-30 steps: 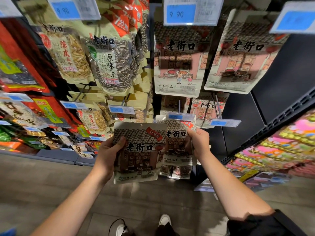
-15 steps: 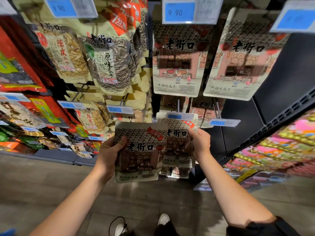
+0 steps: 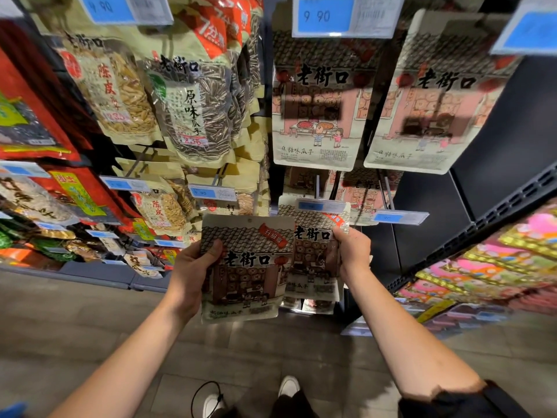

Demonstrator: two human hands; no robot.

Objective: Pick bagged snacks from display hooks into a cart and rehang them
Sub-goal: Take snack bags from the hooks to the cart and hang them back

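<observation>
Loose bag (image 3: 244, 267): flat pouch, probably light, crinkly, slick; gripped at its left edge by left hand (image 3: 193, 267), thumb in front. Hung bag (image 3: 313, 254), just right of it: right hand (image 3: 352, 251) pinches its right edge. Best hold: top seam beside hang hole.

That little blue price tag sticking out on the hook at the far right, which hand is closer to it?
Right. The right hand grips the hanging snack bag just below and left of the blue price tag; the left hand holds another bag much farther left.
</observation>
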